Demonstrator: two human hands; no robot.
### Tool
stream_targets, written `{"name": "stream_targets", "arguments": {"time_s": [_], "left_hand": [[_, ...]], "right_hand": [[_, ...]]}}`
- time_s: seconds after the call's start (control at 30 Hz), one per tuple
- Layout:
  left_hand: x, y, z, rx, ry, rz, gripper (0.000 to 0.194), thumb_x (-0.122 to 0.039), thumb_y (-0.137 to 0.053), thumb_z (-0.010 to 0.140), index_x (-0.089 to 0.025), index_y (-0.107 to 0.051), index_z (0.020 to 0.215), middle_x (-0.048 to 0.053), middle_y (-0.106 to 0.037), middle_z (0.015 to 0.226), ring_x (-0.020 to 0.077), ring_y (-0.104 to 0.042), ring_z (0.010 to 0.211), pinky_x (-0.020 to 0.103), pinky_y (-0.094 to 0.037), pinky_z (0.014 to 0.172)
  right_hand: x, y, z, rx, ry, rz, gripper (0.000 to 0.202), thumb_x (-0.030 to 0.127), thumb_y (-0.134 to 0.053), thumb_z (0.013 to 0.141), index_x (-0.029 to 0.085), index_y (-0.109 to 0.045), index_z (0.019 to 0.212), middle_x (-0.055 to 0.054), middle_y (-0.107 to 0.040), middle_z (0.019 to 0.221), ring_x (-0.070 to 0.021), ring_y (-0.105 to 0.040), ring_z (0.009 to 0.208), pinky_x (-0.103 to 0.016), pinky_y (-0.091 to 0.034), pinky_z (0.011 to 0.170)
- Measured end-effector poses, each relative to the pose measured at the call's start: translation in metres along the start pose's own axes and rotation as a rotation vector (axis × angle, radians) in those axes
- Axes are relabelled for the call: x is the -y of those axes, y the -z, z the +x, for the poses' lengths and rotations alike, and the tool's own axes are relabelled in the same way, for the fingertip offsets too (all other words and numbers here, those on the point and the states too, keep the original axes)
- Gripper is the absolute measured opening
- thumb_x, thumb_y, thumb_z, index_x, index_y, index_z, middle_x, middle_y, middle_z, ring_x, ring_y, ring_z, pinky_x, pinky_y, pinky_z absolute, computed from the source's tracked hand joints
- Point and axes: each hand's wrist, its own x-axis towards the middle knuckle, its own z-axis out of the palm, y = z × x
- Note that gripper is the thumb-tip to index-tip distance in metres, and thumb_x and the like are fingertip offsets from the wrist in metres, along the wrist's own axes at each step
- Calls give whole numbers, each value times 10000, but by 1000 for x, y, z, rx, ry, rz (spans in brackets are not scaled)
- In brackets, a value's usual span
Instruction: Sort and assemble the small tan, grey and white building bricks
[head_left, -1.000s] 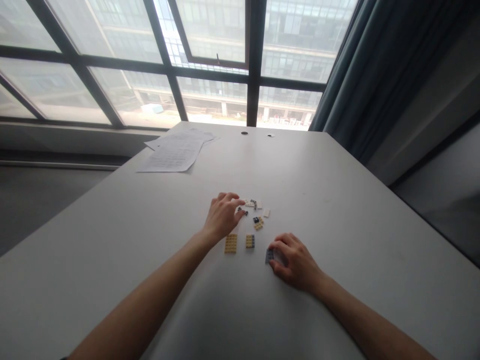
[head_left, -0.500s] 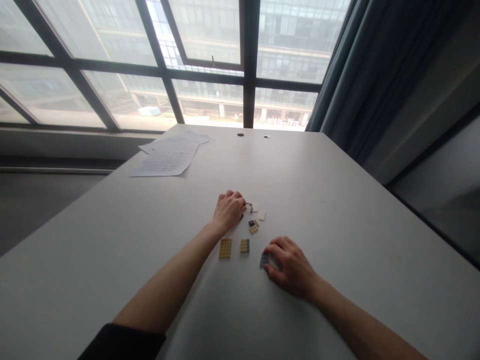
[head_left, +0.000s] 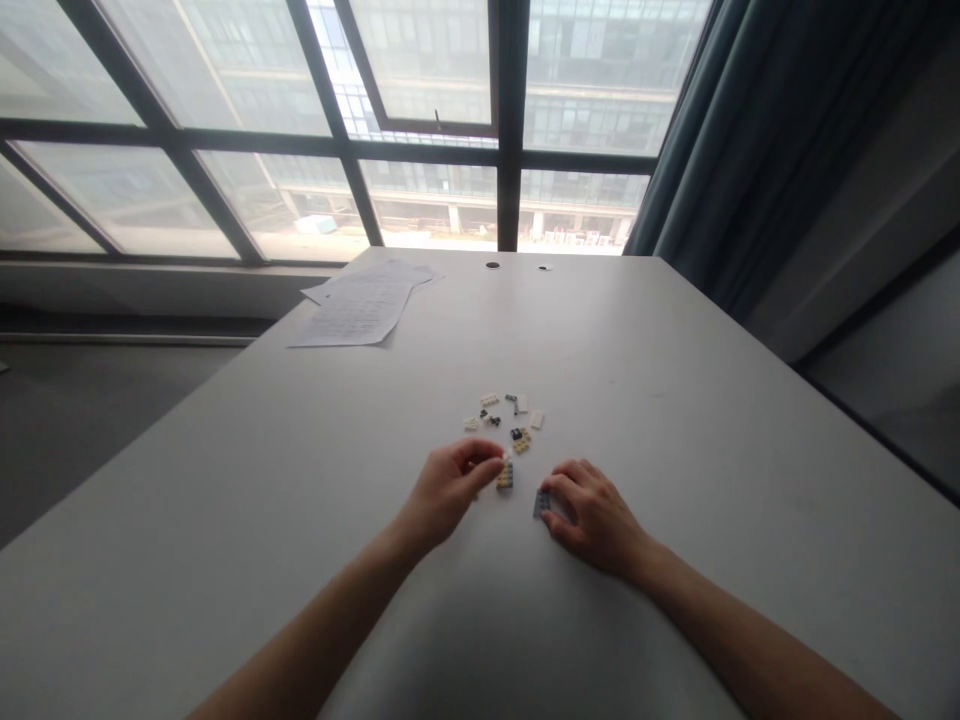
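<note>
My left hand (head_left: pixel 455 488) is closed in a pinch, with a small white piece (head_left: pixel 508 454) at its fingertips. Just beneath those fingertips lies a tan and grey brick piece (head_left: pixel 505 475). A tan plate is mostly hidden under the same hand. Farther right, my right hand (head_left: pixel 589 508) rests on the table with thumb and fingers round a dark grey plate (head_left: pixel 541 502). A tan piece (head_left: pixel 523 441) with a black part (head_left: pixel 516 434) on it lies beyond the tan and grey piece.
On the white table (head_left: pixel 645 380), several small white and dark pieces lie beyond my hands, among them a white studded plate (head_left: pixel 490 400) and a white tile (head_left: pixel 537 420). Paper sheets (head_left: pixel 360 305) lie at the far left. Two round holes are near the far edge.
My left hand has come back toward me from the small loose pieces, uncovering them, and now holds a white piece beside the tan and grey one. My right hand still holds the grey plate.
</note>
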Motion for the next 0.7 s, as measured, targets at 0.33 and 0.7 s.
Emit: {"name": "stream_targets", "arguments": {"time_s": [0.33,0.7], "left_hand": [[30,-30,-36,71,-377,958,150,-223,-465,928,-186,-599,983,55,-616,896,204,-569,868,368,-476,823],[31,-7,-41,282,-651,1066,223,-190,-472,924,-215,-574,1120,62,-624,982,196,-546,883,357,-462,810]], "right_hand": [[-1,-2,-1,16,64,-21,231,243,-628,793,190,-601,1017,-73,-578,1036,-228,-491,970,-385,-421,898],[-1,-3,-1,12,73,-30,217,262,-614,808,189,-597,1012,-76,-579,1041,-224,-486,967,-384,-417,901]]}}
